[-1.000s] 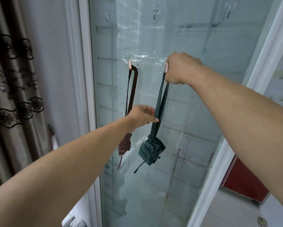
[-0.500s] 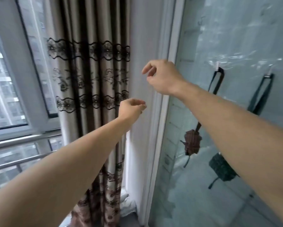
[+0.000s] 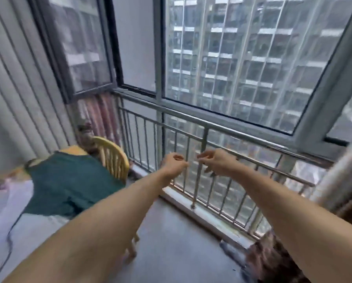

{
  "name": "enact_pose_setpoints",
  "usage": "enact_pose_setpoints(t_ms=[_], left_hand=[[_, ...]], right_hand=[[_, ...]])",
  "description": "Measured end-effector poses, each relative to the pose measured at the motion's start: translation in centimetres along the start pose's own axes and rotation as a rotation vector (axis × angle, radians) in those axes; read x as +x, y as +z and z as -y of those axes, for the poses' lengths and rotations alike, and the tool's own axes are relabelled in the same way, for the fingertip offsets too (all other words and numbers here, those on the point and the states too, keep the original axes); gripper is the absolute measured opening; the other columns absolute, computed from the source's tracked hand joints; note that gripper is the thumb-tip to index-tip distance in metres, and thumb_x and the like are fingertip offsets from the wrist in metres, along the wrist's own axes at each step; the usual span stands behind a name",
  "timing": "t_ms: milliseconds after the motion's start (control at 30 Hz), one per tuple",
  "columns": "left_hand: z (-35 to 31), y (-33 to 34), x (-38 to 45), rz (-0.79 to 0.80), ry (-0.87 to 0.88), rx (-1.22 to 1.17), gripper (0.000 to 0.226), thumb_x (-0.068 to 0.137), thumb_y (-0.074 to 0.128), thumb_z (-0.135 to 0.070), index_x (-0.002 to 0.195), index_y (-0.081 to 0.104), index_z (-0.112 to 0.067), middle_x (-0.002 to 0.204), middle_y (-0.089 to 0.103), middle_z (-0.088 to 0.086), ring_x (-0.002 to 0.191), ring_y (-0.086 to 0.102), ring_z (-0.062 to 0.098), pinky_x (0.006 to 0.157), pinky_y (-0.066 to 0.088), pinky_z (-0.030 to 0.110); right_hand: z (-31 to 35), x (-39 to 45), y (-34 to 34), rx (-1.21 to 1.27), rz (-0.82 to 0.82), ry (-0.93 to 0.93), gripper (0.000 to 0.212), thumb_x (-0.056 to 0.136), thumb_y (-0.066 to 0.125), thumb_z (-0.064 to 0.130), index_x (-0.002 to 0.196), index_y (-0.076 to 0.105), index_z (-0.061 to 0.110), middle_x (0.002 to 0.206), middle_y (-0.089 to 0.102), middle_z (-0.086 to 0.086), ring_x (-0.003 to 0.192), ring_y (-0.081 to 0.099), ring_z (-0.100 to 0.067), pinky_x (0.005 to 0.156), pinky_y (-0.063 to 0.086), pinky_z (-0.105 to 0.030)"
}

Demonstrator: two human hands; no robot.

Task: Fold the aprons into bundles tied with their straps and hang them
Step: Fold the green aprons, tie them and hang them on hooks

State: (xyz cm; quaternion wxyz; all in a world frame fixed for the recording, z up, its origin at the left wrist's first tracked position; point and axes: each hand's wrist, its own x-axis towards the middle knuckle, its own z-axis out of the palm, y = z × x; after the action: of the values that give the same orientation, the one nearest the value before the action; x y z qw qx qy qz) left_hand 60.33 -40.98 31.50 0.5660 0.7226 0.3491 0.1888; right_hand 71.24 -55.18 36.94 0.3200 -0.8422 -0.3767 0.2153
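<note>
Both my arms reach out ahead of me, bare forearms angled inward so the hands nearly meet in front of the railing (image 3: 222, 127). My left hand (image 3: 174, 163) hangs with its fingers loosely curled, holding nothing. My right hand (image 3: 218, 163) is just beside it, fingers bent and drooping, thumb near the forefinger, also holding nothing. The two hands are close but apart. A green apron (image 3: 69, 182) lies spread flat on the table (image 3: 9, 217) to my left, well away from both hands, beside a yellow chair (image 3: 113, 158).
</note>
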Motion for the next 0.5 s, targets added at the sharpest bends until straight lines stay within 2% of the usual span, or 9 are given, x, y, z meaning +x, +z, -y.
enact_pose_setpoints(t_ms=[67, 133, 200, 267, 333, 400, 500], left_hand=[[5.2, -9.2, 0.3, -0.166, -0.076, -0.083, 0.020, 0.084, 0.078, -0.011, 0.100, 0.068, -0.016, 0.096, 0.068, 0.007, 0.090, 0.062, 0.022, 0.075, 0.051, 0.029], [11.1, -17.7, 0.3, -0.266, -0.177, -0.108, 0.017, 0.089, 0.073, -0.009, 0.105, 0.068, -0.012, 0.099, 0.066, 0.009, 0.090, 0.058, 0.021, 0.072, 0.046, 0.028], [15.9, -24.0, -0.2, -0.312, -0.277, -0.081, 0.012, 0.091, 0.073, -0.011, 0.103, 0.067, -0.012, 0.106, 0.067, 0.011, 0.093, 0.058, 0.022, 0.077, 0.045, 0.031], [20.6, -31.5, -0.8, -0.375, -0.370, -0.080, 0.012, 0.092, 0.073, -0.012, 0.102, 0.067, -0.012, 0.111, 0.067, 0.016, 0.094, 0.057, 0.023, 0.078, 0.043, 0.031], [24.2, -38.1, -1.4, -0.448, -0.453, -0.086, 0.012, 0.092, 0.072, -0.012, 0.104, 0.068, -0.010, 0.106, 0.067, 0.019, 0.088, 0.056, 0.023, 0.073, 0.041, 0.029], [27.0, -42.5, -1.9, -0.488, -0.512, -0.084, 0.016, 0.093, 0.072, -0.012, 0.108, 0.070, -0.007, 0.097, 0.065, 0.013, 0.085, 0.057, 0.023, 0.070, 0.044, 0.027], [31.4, -47.1, -2.4, -0.517, -0.584, -0.099, 0.016, 0.093, 0.071, -0.016, 0.109, 0.069, -0.011, 0.107, 0.066, 0.010, 0.098, 0.062, 0.025, 0.082, 0.049, 0.032]], right_hand=[[5.5, 3.8, 8.4, -0.054, 0.142, -0.069, 0.015, 0.097, 0.066, 0.019, 0.111, 0.072, 0.014, 0.096, 0.071, -0.011, 0.073, 0.064, -0.018, 0.070, 0.058, -0.037], [10.5, 6.8, 16.2, -0.098, 0.250, -0.127, 0.017, 0.096, 0.068, 0.021, 0.111, 0.070, 0.014, 0.100, 0.071, -0.011, 0.072, 0.063, -0.017, 0.069, 0.054, -0.035], [14.0, 8.9, 21.8, -0.172, 0.321, -0.162, 0.019, 0.096, 0.067, 0.025, 0.111, 0.069, 0.013, 0.110, 0.070, -0.008, 0.087, 0.067, -0.024, 0.076, 0.053, -0.038], [18.4, 11.1, 28.3, -0.239, 0.374, -0.185, 0.030, 0.098, 0.065, 0.027, 0.124, 0.067, 0.014, 0.119, 0.066, -0.002, 0.105, 0.065, -0.022, 0.083, 0.052, -0.032], [21.7, 12.8, 34.3, -0.217, 0.458, -0.185, 0.035, 0.099, 0.064, 0.027, 0.133, 0.063, 0.018, 0.129, 0.063, 0.001, 0.114, 0.063, -0.021, 0.086, 0.050, -0.028], [23.7, 13.4, 39.0, -0.229, 0.548, -0.190, 0.037, 0.099, 0.065, 0.024, 0.135, 0.061, 0.016, 0.132, 0.062, -0.001, 0.117, 0.062, -0.023, 0.087, 0.051, -0.029], [25.2, 15.0, 46.2, -0.337, 0.614, -0.203, 0.042, 0.096, 0.067, 0.025, 0.136, 0.059, 0.017, 0.126, 0.065, -0.004, 0.109, 0.064, -0.024, 0.090, 0.054, -0.036]])
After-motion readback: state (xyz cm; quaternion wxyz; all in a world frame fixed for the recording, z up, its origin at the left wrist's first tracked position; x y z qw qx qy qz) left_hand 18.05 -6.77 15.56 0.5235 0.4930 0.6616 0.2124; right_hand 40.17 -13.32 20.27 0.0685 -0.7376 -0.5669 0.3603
